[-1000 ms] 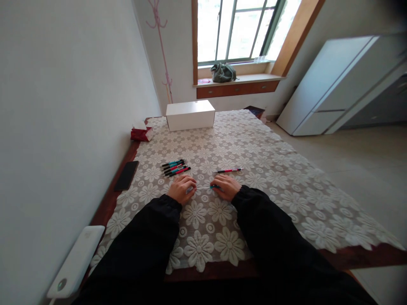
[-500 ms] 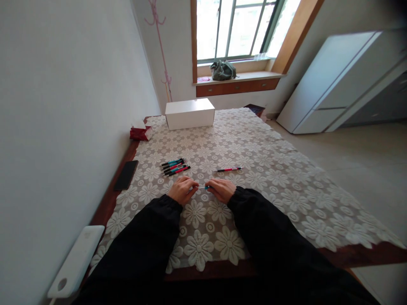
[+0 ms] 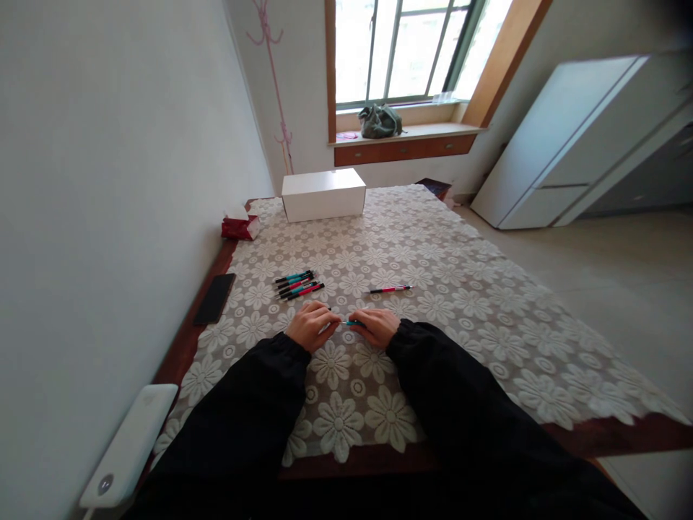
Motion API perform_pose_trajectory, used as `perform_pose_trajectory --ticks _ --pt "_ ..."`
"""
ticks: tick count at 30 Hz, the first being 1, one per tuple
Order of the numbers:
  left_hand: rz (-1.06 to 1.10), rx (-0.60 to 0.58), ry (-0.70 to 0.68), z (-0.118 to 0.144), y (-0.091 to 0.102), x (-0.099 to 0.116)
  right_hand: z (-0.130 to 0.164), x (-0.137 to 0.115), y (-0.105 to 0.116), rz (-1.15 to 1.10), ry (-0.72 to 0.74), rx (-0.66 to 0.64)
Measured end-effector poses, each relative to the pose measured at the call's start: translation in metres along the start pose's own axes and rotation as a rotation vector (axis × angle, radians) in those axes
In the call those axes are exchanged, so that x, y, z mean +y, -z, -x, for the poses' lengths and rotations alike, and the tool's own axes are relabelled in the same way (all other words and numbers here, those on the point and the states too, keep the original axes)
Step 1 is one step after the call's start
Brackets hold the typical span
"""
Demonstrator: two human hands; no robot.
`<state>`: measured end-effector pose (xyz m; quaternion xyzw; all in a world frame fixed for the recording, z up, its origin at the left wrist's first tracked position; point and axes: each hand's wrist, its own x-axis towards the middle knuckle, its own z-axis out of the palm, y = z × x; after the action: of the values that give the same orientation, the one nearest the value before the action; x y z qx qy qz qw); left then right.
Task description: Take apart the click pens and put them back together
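Observation:
My left hand (image 3: 312,326) is closed in a pinch on a thin pale tube, like a pen's inner tube, mostly hidden by the fingers. A small dark tip pokes out above those fingers. Facing it, my right hand (image 3: 377,327) grips a teal and black pen barrel (image 3: 354,323). Only a short stretch of the tube shows between the two hands, lined up with the barrel. Beyond my left hand lies a group of teal, red and black pens (image 3: 299,284). A single red and black pen (image 3: 390,289) rests past my right hand.
A lace tablecloth (image 3: 455,347) covers the table. At the far end stands a white box (image 3: 323,195). Along the left edge are a red tissue pack (image 3: 240,227), a black phone (image 3: 215,299) and a white power strip (image 3: 130,446) by the wall.
My hands have come slightly closer together, so less of the pale tube shows. More of the teal barrel is visible at my right fingertips. The pens on the table have not moved.

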<state>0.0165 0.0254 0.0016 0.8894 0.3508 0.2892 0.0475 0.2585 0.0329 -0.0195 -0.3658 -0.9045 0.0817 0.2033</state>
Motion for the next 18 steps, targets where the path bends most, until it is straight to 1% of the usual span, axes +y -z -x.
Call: perform_pose_trajectory --ticks 4,7,10,13,18 --pt "-0.019 0.029 -0.005 0.0 0.0013 0.0046 0.0001 -0.0019 0.0009 -0.01 0.019 0.013" --pt "-0.032 0.049 0.027 0.0002 0.0009 0.0065 0.0002 -0.0029 0.0018 -0.008 0.048 0.022" --pt "-0.031 0.048 0.056 0.0004 0.0009 0.0067 0.0001 -0.0039 0.0023 -0.011 0.08 0.029" --pt "-0.028 0.045 0.074 0.0002 0.0018 0.0073 -0.0004 -0.0052 0.0025 -0.006 0.08 0.03" --pt "-0.028 0.036 0.035 -0.0006 0.0025 0.0085 -0.0006 -0.0067 0.0027 -0.021 0.068 0.036"
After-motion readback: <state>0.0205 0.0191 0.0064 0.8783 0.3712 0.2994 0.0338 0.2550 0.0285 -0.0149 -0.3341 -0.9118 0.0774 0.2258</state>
